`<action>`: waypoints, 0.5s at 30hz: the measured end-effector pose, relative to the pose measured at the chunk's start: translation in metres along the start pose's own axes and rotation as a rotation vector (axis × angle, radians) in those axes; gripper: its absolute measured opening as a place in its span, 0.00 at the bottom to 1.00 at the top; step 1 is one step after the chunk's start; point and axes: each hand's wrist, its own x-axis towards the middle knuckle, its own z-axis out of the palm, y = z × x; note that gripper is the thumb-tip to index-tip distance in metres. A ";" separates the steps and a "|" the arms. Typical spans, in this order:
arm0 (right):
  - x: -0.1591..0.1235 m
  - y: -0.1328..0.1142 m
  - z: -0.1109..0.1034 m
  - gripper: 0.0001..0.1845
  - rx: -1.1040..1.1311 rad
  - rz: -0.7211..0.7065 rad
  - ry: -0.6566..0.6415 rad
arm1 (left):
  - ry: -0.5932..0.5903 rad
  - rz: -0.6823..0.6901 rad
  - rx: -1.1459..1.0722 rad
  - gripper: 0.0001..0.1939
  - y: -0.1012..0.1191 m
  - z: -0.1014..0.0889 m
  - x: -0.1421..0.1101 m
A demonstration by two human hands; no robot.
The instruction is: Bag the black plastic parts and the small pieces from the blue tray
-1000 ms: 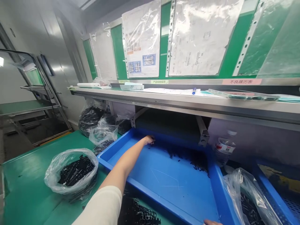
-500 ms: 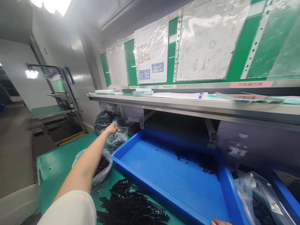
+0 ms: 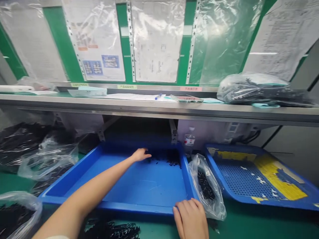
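Observation:
My left hand reaches over the far part of a blue tray, its fingers curled. Whatever it pinches is too small to make out. Small black parts lie on the tray floor just right of it. At the tray's front right corner, my right hand is closed over the rim. A pile of black toothed parts lies in front of the tray, partly hidden by my left forearm.
Plastic bags of black parts stand left and right of the tray. A bottle stands behind the right bag. Further right is a blue perforated basket with white pieces. A shelf crosses above.
My left hand has moved from the clear bag at the left to over the tray. The view has turned right, bringing my right hand and the perforated basket into view.

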 end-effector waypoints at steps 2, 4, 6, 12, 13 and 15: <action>-0.001 0.000 0.000 0.17 -0.003 0.006 -0.011 | -0.008 0.017 -0.066 0.13 0.025 0.022 0.018; -0.001 0.001 0.000 0.15 -0.001 0.015 -0.021 | -0.003 0.002 -0.128 0.11 0.040 0.031 0.028; -0.002 0.000 0.001 0.14 0.008 0.029 -0.027 | 0.004 -0.033 -0.177 0.10 0.041 0.029 0.029; 0.003 -0.012 -0.009 0.14 -0.012 0.100 -0.038 | -0.036 -0.204 -0.174 0.07 -0.026 -0.014 -0.018; 0.004 -0.014 -0.011 0.14 -0.019 0.111 -0.046 | -0.041 -0.246 -0.146 0.09 -0.040 -0.021 -0.028; 0.005 -0.016 -0.014 0.13 -0.031 0.124 -0.056 | -0.054 -0.309 -0.088 0.14 -0.064 -0.033 -0.046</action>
